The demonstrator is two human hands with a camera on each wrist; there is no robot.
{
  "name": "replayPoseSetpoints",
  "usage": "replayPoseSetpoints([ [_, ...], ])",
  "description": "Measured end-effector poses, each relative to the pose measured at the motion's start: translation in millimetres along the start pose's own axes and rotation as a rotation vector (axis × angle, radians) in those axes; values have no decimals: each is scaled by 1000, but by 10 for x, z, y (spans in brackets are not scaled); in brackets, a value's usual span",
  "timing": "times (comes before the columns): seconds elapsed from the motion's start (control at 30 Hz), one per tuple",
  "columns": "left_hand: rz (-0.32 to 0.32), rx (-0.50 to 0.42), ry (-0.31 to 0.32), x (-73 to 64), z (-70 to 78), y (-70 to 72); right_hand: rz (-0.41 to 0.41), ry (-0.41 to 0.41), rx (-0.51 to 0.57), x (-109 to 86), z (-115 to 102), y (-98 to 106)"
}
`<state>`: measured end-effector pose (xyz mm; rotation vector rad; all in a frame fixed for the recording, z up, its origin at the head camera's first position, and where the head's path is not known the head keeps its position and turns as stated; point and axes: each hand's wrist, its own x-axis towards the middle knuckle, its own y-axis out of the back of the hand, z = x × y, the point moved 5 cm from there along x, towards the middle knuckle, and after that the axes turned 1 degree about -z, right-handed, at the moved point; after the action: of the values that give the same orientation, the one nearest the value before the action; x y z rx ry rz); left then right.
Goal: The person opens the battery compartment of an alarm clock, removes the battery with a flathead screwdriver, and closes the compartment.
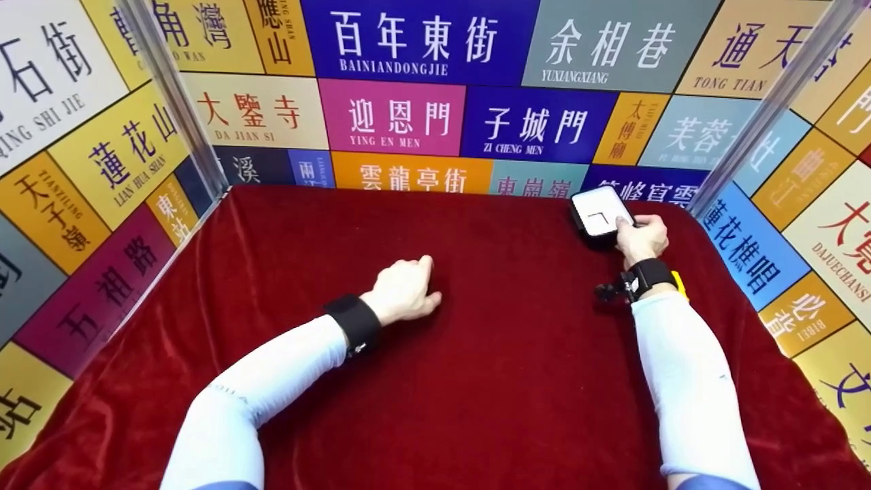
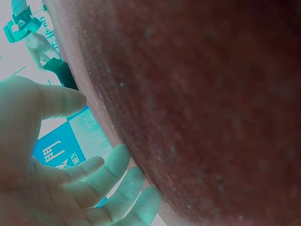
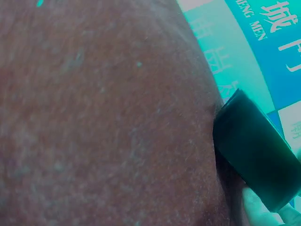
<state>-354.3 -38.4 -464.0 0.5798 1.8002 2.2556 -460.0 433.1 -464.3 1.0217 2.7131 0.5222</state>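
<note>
At the table's far right corner, my right hand (image 1: 644, 239) grips a black box-like thing with a white top face (image 1: 599, 205). The white face carries a dark L-shaped mark, and my thumb lies over its near right edge. In the right wrist view the black side of the box (image 3: 256, 150) shows, with fingertips (image 3: 256, 209) at its lower end. Its exact kind I cannot tell. My left hand (image 1: 404, 289) is near the middle of the red cloth with nothing in it. In the left wrist view its fingers (image 2: 115, 172) are loosely bent at the cloth.
A dark red velvet cloth (image 1: 476, 354) covers the table and falls in folds on the left. Behind and beside it stand panels (image 1: 395, 119) with coloured street-name signs. Clear upright posts (image 1: 180, 102) stand at both back corners. Each wrist wears a black strap (image 1: 354, 323).
</note>
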Motion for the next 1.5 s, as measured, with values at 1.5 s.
replayPoseSetpoints([
  [1.5,-1,-53,18,88,-12,5,-148,-91,369,-247,-231,-10],
])
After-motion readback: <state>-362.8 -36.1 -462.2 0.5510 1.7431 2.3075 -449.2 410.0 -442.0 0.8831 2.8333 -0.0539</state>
